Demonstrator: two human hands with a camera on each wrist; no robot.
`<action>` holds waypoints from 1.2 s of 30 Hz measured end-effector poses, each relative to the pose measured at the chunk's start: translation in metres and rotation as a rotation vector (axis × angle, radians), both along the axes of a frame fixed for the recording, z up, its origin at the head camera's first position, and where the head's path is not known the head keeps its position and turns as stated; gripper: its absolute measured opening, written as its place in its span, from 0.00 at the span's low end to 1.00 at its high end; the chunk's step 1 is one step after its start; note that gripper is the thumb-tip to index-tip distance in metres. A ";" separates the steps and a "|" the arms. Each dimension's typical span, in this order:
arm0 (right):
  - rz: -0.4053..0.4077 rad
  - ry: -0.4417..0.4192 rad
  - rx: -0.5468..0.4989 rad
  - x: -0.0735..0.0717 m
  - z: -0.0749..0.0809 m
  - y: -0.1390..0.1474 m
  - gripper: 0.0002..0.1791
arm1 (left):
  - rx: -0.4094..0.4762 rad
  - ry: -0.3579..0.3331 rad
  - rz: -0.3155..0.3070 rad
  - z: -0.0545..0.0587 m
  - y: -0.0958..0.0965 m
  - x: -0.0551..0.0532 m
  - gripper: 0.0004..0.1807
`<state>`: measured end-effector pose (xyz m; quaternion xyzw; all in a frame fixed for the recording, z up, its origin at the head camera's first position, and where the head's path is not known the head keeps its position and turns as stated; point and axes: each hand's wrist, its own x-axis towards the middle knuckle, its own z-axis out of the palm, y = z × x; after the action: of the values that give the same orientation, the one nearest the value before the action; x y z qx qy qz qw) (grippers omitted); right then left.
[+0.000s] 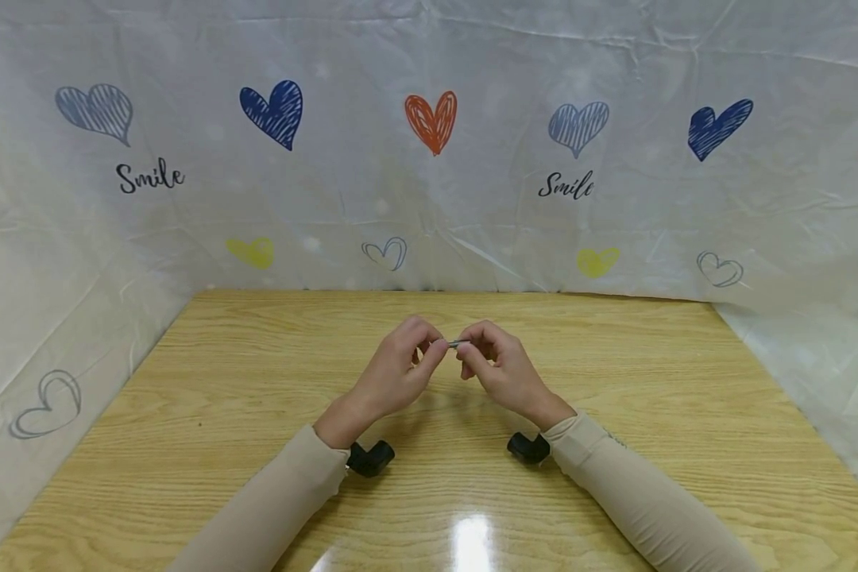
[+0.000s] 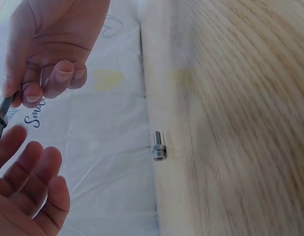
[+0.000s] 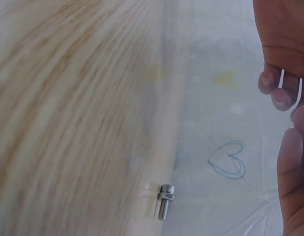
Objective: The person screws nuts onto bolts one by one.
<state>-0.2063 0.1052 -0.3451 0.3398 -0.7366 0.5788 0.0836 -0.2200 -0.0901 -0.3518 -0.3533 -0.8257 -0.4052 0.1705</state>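
Between the fingertips of both hands, above the table, is a small metal bolt (image 1: pixel 457 344) with a nut near its head. In the left wrist view the bolt (image 2: pixel 3 112) shows its thread upward and its head at the frame's edge. My right hand (image 1: pixel 504 369) pinches the threaded end. My left hand (image 1: pixel 393 369) holds the head end between thumb and index finger, its other fingers spread loosely. A second bolt with a nut (image 2: pixel 159 147) appears near the table's far edge, and this bolt (image 3: pixel 165 201) shows in the right wrist view too; I cannot make it out from the head.
The wooden table (image 1: pixel 257 349) runs back to a pale cloth backdrop (image 1: pixel 493 71) printed with hearts and "Smile". Cloth also hangs along both sides. Black wrist mounts (image 1: pixel 372 458) stick out below the sleeves.
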 end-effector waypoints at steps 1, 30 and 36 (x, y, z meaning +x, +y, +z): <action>-0.001 0.001 -0.001 0.000 0.000 0.000 0.04 | -0.001 -0.002 0.004 0.000 0.000 0.000 0.05; -0.002 -0.017 0.003 0.001 -0.002 0.001 0.04 | 0.012 0.066 -0.008 -0.004 0.000 -0.002 0.05; -0.002 -0.039 -0.001 0.001 -0.001 0.000 0.04 | 0.017 0.054 0.005 -0.004 -0.001 -0.003 0.09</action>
<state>-0.2055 0.1048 -0.3465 0.3279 -0.7381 0.5855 0.0698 -0.2226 -0.0909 -0.3554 -0.3605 -0.8182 -0.4022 0.1969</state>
